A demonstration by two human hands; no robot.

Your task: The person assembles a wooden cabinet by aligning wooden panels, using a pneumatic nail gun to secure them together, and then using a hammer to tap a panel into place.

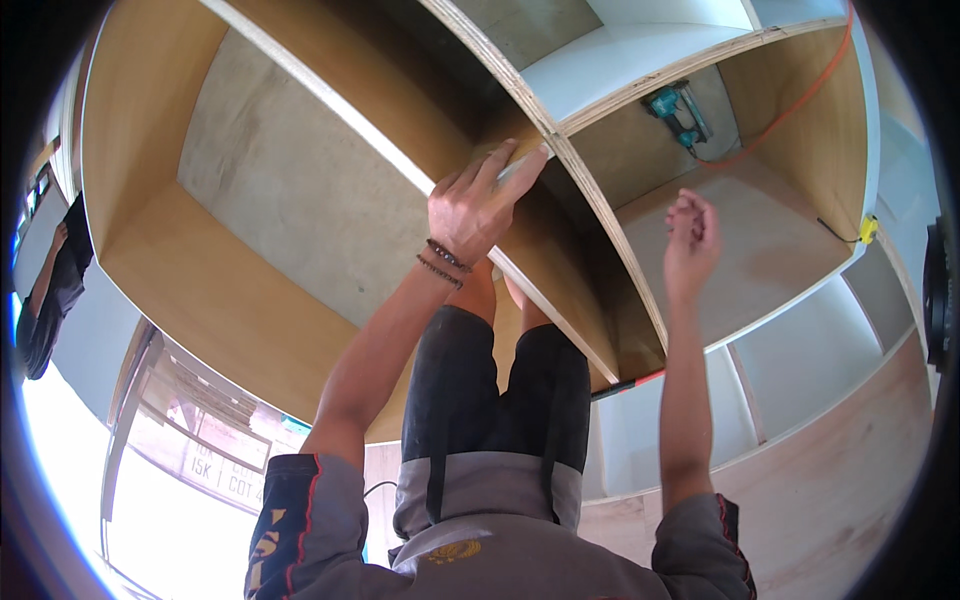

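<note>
My left hand [474, 203] reaches across the white-edged divider [350, 120] of a large wooden cabinet. Its fingers point toward the raw plywood edge of the neighbouring panel [590, 185]. A pale sliver shows between those fingers, too small to make out. Over the right-hand compartment hangs my right hand [692, 228], apart from the panels, its fingers curled in; whether anything is inside them is hidden. Farther off in that compartment lies a teal nail gun [678, 115], with an orange air hose [790, 118] running from it.
A yellow tape measure [868, 229] sits at the compartment's right rim. A red and black tool [630, 383] rests near the narrow middle bay's close end. My legs stand against the cabinet's near side. Another person's arm [45, 270] shows at far left. White shelving [800, 345] stands at right.
</note>
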